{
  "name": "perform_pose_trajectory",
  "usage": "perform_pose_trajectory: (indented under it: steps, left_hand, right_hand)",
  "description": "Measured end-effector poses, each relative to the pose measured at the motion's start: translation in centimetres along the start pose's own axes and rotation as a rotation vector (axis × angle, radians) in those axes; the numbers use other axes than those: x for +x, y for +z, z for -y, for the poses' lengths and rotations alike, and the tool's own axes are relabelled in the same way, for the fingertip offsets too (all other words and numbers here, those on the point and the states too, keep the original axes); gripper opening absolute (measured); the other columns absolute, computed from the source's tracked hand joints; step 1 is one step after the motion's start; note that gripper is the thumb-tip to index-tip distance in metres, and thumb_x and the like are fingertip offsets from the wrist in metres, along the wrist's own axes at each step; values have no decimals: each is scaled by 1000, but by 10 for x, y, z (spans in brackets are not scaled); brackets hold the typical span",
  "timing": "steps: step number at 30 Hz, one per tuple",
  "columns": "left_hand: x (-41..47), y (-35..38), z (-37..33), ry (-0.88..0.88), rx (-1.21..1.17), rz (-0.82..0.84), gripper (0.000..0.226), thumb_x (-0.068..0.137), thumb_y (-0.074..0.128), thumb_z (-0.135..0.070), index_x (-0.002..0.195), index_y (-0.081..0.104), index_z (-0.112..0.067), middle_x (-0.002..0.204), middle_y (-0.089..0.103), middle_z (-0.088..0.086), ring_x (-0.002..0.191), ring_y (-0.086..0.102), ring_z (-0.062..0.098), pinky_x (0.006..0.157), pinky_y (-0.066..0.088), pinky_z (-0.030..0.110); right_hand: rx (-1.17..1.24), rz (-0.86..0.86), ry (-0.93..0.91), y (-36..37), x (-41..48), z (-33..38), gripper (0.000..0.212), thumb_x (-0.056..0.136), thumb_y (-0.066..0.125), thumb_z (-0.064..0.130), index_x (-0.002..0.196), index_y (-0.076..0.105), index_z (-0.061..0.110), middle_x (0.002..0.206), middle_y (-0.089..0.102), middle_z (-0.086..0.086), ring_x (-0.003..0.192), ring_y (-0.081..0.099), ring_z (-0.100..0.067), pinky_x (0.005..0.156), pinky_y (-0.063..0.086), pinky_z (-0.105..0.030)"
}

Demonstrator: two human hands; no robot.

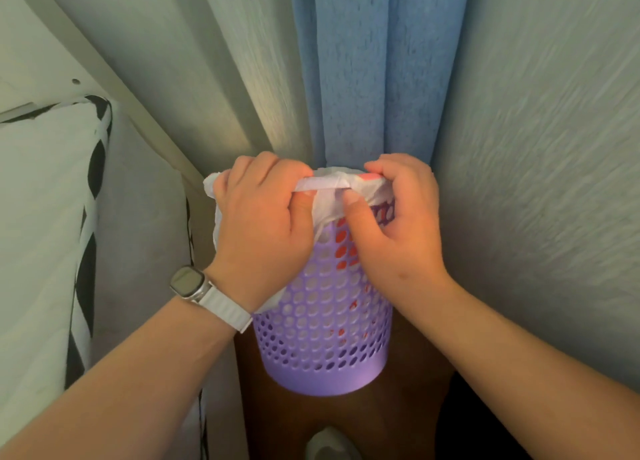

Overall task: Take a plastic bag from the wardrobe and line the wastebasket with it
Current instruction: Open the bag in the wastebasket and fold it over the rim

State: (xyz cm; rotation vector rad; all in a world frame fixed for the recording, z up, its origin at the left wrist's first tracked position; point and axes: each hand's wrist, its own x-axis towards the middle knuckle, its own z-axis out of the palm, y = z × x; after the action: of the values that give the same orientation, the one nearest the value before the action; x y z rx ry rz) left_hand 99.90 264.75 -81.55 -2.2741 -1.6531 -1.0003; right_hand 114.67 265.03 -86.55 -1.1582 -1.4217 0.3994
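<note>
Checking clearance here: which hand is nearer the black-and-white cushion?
Left. The left hand grips the bag on the cushion side; the right hand grips it on the far side.

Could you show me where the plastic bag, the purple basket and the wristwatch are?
plastic bag (329,183): head view, white folded edge at the top.
purple basket (322,321): head view, perforated front wall.
wristwatch (187,281): head view, its screen.

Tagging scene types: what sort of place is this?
Likely a bedroom corner at home: a blue curtain hangs behind a purple wastebasket on a dark floor, and what looks like black-and-white patterned bedding sits at the left.
</note>
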Motion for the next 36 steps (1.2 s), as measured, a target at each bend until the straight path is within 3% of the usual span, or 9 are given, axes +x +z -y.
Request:
perform_pose_trajectory:
  steps: [3,7,11,14,19,23,28,32,36]
  left_hand:
    - [4,-3,9,19,-55,1,11,87,52,-15,88,63,-14,83,49,-4,78,45,21,76,32,37]
    - [4,-4,11,50,-121,-24,15,90,50,-17,88,64,-14,81,53,-1,79,43,16,73,37,43]
    - [1,-4,2,38,-157,-66,17,91,49,-19,87,64,-13,84,51,-4,80,45,16,74,41,47]
    - [1,-7,-5,72,-133,-100,17,90,54,-21,94,68,-12,90,60,2,86,57,26,80,44,54]
    - [-2,-2,-22,69,21,-49,29,92,52,-30,113,66,-16,102,65,2,98,58,26,98,38,52]
    - [1,0,-14,21,8,-50,17,92,50,-27,93,65,-20,85,58,0,83,53,25,83,35,42]
    - [5,0,2,15,-50,-14,13,88,49,-24,85,60,-18,81,49,-6,78,49,23,76,36,42]
    - [8,-1,10,36,-85,-21,13,87,49,-21,82,59,-15,80,46,-7,77,41,15,74,37,42]
    - [8,-2,12,38,-122,-47,12,87,50,-20,82,59,-14,79,46,-7,77,41,14,72,38,43]
  right_hand:
    - [-1,30,-13,-10,8,-10,41,84,60,36,116,61,11,125,49,-4,124,47,-25,108,36,-43]
    - [10,34,30,-14,14,-19,35,82,60,38,105,64,13,128,45,0,130,44,-28,110,34,-49]
    - [36,-40,-14,-11,14,-16,24,85,58,31,94,58,9,109,49,0,112,50,-24,97,41,-48]
    - [35,-87,-15,-10,15,-10,20,85,58,29,92,55,11,98,46,4,97,52,-25,86,44,-49]
    - [-10,-75,48,-4,11,2,22,82,57,36,94,54,17,98,47,5,96,50,-23,86,42,-41]
    - [-70,-13,46,1,8,7,23,82,57,40,94,55,21,97,51,2,97,49,-20,86,36,-30]
    - [-9,30,-26,-7,7,-4,36,83,60,34,111,61,11,116,53,-4,113,51,-24,102,38,-35]
    - [18,34,38,-15,13,-15,45,83,58,39,118,61,10,131,50,-11,127,46,-26,109,35,-46]
    - [55,32,53,-14,14,-18,38,85,58,41,113,62,16,130,49,0,128,47,-22,108,37,-47]
